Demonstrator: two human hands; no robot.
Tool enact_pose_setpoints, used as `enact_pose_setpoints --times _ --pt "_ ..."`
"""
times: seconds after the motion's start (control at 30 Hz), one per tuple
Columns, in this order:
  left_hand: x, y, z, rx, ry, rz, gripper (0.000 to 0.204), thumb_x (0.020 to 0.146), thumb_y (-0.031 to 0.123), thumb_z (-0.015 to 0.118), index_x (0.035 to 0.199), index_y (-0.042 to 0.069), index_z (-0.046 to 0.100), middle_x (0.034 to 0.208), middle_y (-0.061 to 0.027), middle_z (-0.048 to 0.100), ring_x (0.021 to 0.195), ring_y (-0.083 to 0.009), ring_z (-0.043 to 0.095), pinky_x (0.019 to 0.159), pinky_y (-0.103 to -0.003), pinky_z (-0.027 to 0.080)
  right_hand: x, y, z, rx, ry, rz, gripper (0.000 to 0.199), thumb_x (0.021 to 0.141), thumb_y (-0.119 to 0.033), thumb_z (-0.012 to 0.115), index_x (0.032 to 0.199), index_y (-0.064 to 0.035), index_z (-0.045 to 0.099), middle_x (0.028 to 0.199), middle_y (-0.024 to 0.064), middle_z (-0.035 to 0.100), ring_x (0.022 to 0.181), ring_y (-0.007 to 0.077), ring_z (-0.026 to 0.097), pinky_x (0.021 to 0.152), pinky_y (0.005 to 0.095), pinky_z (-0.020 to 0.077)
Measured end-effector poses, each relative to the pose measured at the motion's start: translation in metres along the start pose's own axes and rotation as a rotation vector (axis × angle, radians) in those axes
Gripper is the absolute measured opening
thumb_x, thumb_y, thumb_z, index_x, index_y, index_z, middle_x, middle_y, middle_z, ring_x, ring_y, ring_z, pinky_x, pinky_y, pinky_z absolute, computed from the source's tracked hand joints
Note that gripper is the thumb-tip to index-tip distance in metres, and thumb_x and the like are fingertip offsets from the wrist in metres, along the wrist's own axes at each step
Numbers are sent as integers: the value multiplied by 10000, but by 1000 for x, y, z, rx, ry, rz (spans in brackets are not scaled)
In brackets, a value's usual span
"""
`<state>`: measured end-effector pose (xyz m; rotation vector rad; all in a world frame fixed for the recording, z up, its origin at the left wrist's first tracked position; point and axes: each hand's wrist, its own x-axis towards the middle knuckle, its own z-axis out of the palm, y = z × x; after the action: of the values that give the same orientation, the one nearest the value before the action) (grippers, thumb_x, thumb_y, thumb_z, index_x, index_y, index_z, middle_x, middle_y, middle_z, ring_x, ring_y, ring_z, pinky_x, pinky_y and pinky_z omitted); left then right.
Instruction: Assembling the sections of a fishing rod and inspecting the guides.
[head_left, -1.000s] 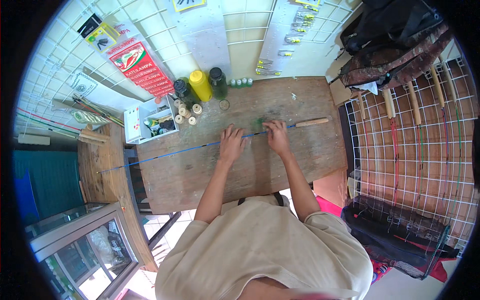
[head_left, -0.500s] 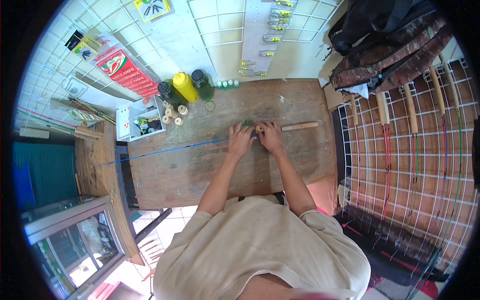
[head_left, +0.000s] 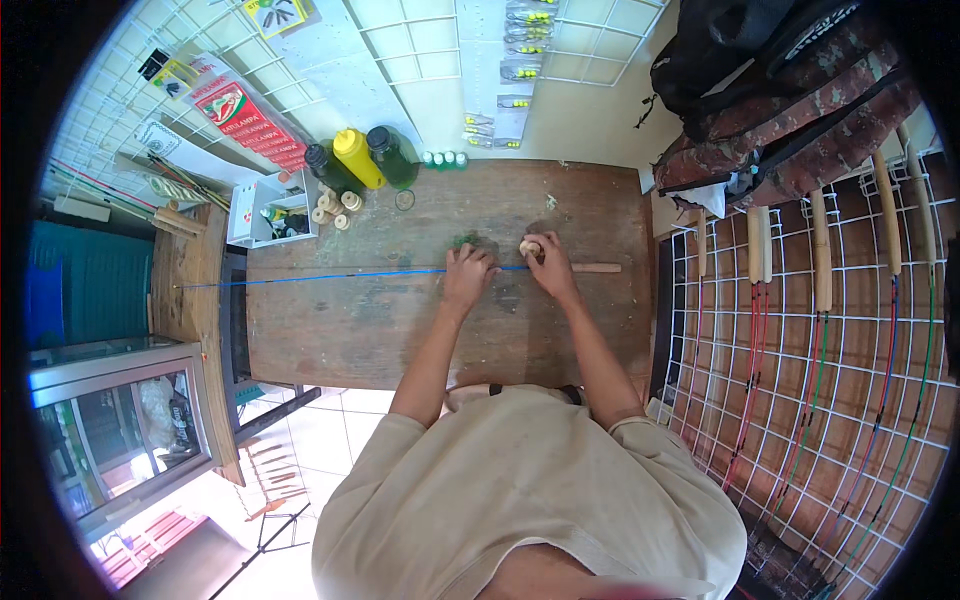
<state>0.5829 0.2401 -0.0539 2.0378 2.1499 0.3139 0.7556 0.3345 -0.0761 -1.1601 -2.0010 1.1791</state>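
A thin blue fishing rod (head_left: pixel 340 274) with a pale wooden handle (head_left: pixel 600 268) lies sideways across the wooden table. My left hand (head_left: pixel 466 276) rests over the blue shaft, fingers bent down around it. To the right, my right hand (head_left: pixel 549 266) pinches a small pale wooden spool (head_left: pixel 529 247) just beyond the rod, close to where the shaft meets the handle. Whatever is wound on the spool is too small to make out. A loose green tangle (head_left: pixel 465 241), perhaps thread, lies just past my left fingertips.
Several wooden spools (head_left: pixel 342 222) stand by a white box (head_left: pixel 244 216) at the back left. Behind them are dark bottles (head_left: pixel 391 160), a yellow squeeze bottle (head_left: pixel 357 158) and small green-and-white bottles (head_left: pixel 445 160). More rods hang on a white rack (head_left: pixel 790 400) at right.
My right hand has moved right, away from the left, with the spool now plainly visible in its fingers. The rod lies more level. The head view has shifted slightly.
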Motion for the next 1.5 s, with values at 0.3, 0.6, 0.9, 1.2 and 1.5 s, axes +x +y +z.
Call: enact_pose_setpoints --times 0.3,0.6,0.9,1.2,1.5 --pt "5 14 1 -2 -33 -30 231 846 344 610 983 178 694 1027 -2 638 1061 -223 500 913 -432 355 -6 0 -26 64 -93 84 290 831 -100 684 1116 -59 641 934 107 593 803 202 614 709 311 490" --pt "18 24 21 -16 -45 105 246 796 315 653 976 150 676 973 1 657 1029 -206 523 906 -436 358 -7 0 -37 88 -114 72 292 841 -100 664 1128 -66 623 960 129 588 892 259 610 785 349 487" --pt "10 12 3 -36 -18 87 246 804 275 654 1007 138 682 950 -18 676 1007 -215 515 845 -381 376 -12 26 -47 -57 -165 -47 376 856 -23 593 1226 -82 554 1168 154 560 1041 283 554 903 340 442" --pt "5 7 -1 -26 -45 74 174 804 233 642 947 150 696 958 2 666 1008 -210 511 866 -380 374 -16 26 -39 72 -112 57 322 910 -42 534 1221 -121 560 1122 108 547 988 218 555 851 316 460" --pt "-3 -3 -8 -22 13 92 105 803 213 641 875 148 681 905 -3 649 982 -218 508 836 -373 371 -20 17 -37 49 -219 38 336 849 26 499 1140 -111 595 1135 150 500 1074 323 514 938 379 411"
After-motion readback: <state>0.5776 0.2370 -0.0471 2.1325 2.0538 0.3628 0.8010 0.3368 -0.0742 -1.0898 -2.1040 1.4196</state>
